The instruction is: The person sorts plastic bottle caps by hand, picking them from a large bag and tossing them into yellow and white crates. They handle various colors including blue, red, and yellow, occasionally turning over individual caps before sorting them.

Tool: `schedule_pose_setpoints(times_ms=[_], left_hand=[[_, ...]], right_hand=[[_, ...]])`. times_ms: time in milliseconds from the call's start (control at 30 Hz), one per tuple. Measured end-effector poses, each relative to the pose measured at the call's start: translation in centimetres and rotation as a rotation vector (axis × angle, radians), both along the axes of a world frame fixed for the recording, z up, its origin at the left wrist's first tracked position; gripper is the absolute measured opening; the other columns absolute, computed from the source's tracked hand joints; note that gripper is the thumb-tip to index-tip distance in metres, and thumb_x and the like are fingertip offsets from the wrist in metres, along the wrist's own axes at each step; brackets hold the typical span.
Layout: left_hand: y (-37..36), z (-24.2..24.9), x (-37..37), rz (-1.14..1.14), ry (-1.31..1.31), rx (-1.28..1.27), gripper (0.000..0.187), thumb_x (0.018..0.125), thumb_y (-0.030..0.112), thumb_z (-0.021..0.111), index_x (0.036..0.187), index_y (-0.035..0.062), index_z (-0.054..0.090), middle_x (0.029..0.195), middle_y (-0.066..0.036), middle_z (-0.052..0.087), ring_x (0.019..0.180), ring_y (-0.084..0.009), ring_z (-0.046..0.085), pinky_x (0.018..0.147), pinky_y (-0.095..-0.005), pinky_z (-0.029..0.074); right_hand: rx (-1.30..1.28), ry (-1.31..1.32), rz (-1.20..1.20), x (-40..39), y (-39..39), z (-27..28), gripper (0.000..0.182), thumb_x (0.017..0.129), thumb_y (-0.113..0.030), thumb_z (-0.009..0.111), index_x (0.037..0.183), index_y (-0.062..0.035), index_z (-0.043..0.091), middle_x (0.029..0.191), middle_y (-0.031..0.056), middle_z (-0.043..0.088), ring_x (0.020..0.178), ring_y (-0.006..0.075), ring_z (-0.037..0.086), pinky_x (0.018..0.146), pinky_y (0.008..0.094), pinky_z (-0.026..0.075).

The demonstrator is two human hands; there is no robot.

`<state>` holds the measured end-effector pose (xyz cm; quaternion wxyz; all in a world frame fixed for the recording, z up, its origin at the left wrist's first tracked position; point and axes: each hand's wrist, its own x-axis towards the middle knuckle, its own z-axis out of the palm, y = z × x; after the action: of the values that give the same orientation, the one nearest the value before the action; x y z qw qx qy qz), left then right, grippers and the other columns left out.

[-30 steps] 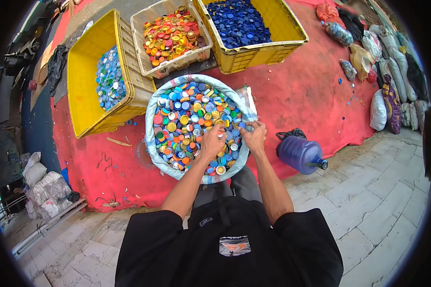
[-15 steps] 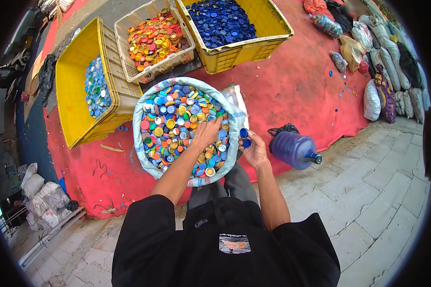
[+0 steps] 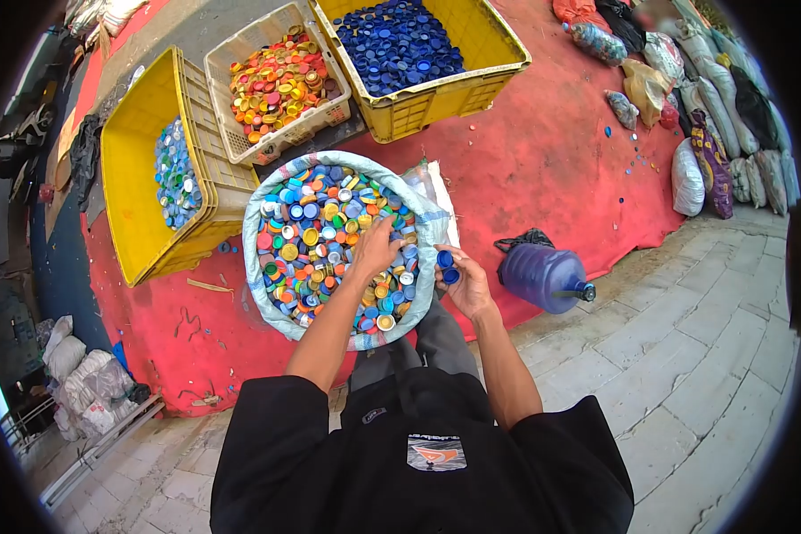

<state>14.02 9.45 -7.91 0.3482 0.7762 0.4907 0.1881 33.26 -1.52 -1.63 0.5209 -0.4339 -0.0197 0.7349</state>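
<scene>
The right hand (image 3: 465,285) is gripping two dark blue caps (image 3: 451,276), just beside the rim of the sack (image 3: 252,245). The left hand (image 3: 376,251) is upon the mixed caps (image 3: 288,252) inside this sack; whether its fingers grip one, I cannot tell. Right of the right hand lies a big bottle (image 3: 541,278); ahead of both hands stands a yellow crate (image 3: 445,107).

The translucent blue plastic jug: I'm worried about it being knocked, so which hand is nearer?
Right. The right hand, holding dark blue plastic caps, is left of the jug, apart from it; the left hand is farther left, over multicoloured plastic caps.
</scene>
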Motion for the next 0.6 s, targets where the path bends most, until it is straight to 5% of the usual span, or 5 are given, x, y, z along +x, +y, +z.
schedule_pose_setpoints(times_ms=[33, 133, 167, 333, 600], left_hand=[[-0.1, -0.1, -0.4, 0.04, -0.049, 0.036, 0.045, 0.083, 0.019, 0.068, 0.123, 0.0011, 0.055, 0.092, -0.014, 0.063, 0.072, -0.0307, 0.062, 0.064, -0.0413, 0.05], [-0.6, 3.4, -1.9, 0.42, -0.575, -0.991, 0.034, 0.092, 0.026, 0.06, 0.12, 0.0067, 0.058, 0.088, -0.003, 0.058, 0.069, -0.0153, 0.057, 0.059, -0.0297, 0.046], [-1.2, 6.3, -1.7, 0.53, -0.8, -1.075, 0.033, 0.098, 0.032, 0.049, 0.117, 0.0068, 0.06, 0.08, 0.002, 0.053, 0.065, -0.008, 0.051, 0.056, -0.0245, 0.042], [-3.2, 8.2, -3.8, 0.556, -1.308, -1.252, 0.041, 0.1, 0.037, 0.039, 0.114, 0.0025, 0.056, 0.097, -0.008, 0.061, 0.073, -0.0162, 0.058, 0.064, -0.0302, 0.049], [-6.0, 9.6, -4.1, 0.527, -1.37, -1.226, 0.033, 0.097, 0.034, 0.047, 0.114, 0.0064, 0.053, 0.113, -0.013, 0.061, 0.094, -0.0223, 0.061, 0.075, -0.0352, 0.051]], right_hand=[[0.011, 0.002, 0.01, 0.1, 0.1, 0.0, 0.045, 0.086, -0.034, 0.053, 0.119, -0.0045, 0.055, 0.088, 0.0058, 0.06, 0.077, 0.0138, 0.057, 0.068, 0.0279, 0.043], [0.039, 0.011, 0.031, -0.3, 0.3, 0.3, 0.052, 0.085, -0.037, 0.048, 0.124, -0.0037, 0.053, 0.088, 0.0067, 0.059, 0.08, 0.017, 0.057, 0.069, 0.0306, 0.044], [0.04, 0.015, 0.031, -0.7, 0.6, 0.8, 0.052, 0.085, -0.038, 0.047, 0.124, -0.0039, 0.053, 0.089, 0.007, 0.059, 0.08, 0.0173, 0.057, 0.069, 0.0308, 0.043], [0.117, 0.09, 0.035, -2.9, 1.8, 4.0, 0.053, 0.081, -0.035, 0.052, 0.125, -0.0048, 0.051, 0.103, 0.0105, 0.063, 0.089, 0.0202, 0.06, 0.073, 0.0326, 0.044], [0.141, 0.084, 0.019, -6.0, 0.6, 6.5, 0.053, 0.078, -0.026, 0.052, 0.125, -0.0041, 0.047, 0.119, 0.0156, 0.058, 0.103, 0.0275, 0.06, 0.08, 0.0384, 0.048]])
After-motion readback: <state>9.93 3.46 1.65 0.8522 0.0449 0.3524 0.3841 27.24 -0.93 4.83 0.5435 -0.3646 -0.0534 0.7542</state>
